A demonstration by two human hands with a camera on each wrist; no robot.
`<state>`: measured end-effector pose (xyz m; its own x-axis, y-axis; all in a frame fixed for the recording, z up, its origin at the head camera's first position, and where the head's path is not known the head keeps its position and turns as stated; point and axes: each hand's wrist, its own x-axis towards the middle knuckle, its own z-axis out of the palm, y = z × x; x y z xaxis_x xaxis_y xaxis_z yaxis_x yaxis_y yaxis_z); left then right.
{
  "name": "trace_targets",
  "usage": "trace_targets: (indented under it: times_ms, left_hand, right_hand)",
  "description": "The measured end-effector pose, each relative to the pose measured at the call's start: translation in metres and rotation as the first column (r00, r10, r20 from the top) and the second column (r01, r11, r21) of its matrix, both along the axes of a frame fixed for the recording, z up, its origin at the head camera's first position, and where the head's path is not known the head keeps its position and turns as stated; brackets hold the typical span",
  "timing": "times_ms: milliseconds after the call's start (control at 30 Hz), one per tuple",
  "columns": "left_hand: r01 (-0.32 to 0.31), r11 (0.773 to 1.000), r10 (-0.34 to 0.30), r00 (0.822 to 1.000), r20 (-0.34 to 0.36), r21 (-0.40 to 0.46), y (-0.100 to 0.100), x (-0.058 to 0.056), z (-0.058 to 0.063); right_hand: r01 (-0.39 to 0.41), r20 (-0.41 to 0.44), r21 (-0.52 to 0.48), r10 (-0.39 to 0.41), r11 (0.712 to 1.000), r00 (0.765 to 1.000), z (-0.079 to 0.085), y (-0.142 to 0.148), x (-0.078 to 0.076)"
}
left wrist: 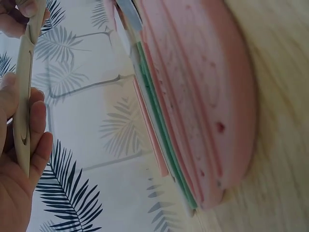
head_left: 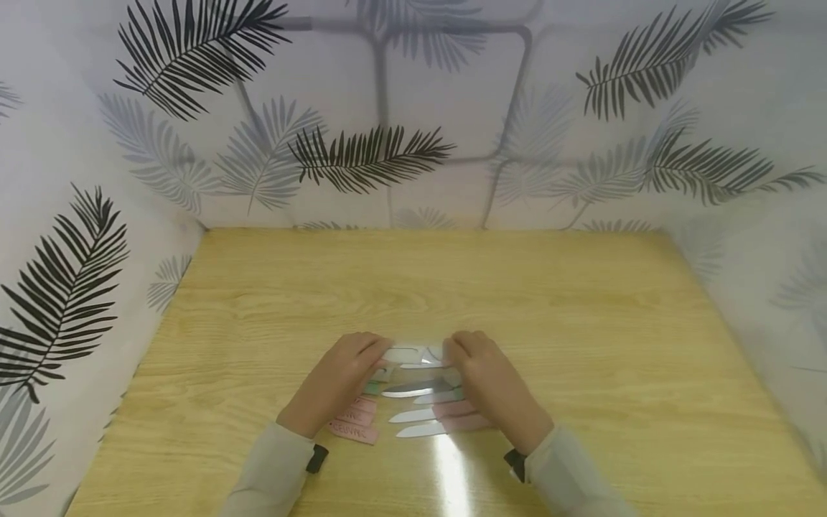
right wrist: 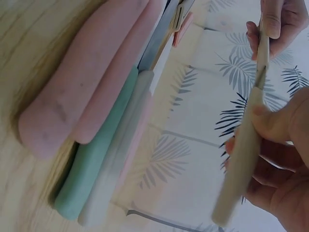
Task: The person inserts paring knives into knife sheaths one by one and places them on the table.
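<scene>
Both hands hold a cream-coloured knife and its sheath end to end, above the row of knives. My left hand (head_left: 345, 377) grips the slotted sheath (left wrist: 23, 96), fingers behind it and thumb in front. In my right hand (head_left: 491, 384) is the cream knife handle (right wrist: 241, 154). A short dark bit of blade (right wrist: 261, 77) shows between handle and sheath; the rest of the blade is hidden. Below the hands lie several bare knives, with pink handles (right wrist: 72, 82), a green handle (right wrist: 101, 140) and a white handle (right wrist: 120, 130), blades (head_left: 420, 430) pointing left.
Beside the blades on the left lie pink sheaths (head_left: 354, 432) with lettering and a green sheath (left wrist: 166, 125), partly behind my left hand. The wooden table (head_left: 413, 287) ends at a leaf-patterned curtain (head_left: 446, 93) behind and at both sides.
</scene>
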<state>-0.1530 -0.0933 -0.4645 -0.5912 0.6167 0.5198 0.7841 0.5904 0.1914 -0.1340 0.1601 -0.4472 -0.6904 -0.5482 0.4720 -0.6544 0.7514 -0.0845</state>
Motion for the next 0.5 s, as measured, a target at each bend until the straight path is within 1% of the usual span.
trace_targets:
  times_ms: [100,200,367,500]
  left_hand:
    - [0.012,1.0,-0.011,1.0,0.005,-0.018,-0.0002,-0.0007,-0.0017]
    - [0.032,0.999,-0.032,0.999,0.018,-0.005,0.0005,-0.0015,-0.0024]
    - [0.059,0.998,-0.059,0.998,0.024,0.018,0.0011,-0.0014,-0.0034]
    - [0.063,0.998,-0.064,0.998,0.011,0.014,0.0019,-0.0016,-0.0036]
  right_hand:
    - [-0.005,0.028,0.04,0.004,0.999,1.0,0.0,0.0008,0.0014]
    - [0.002,0.05,0.077,-0.006,0.997,0.999,0.0003,0.0017,0.0021]
    - [0.025,0.07,0.089,-0.031,0.996,0.997,0.0011,0.003,0.0011]
    - [0.032,0.077,0.112,-0.041,0.993,0.996,0.0055,0.0034,-0.0002]
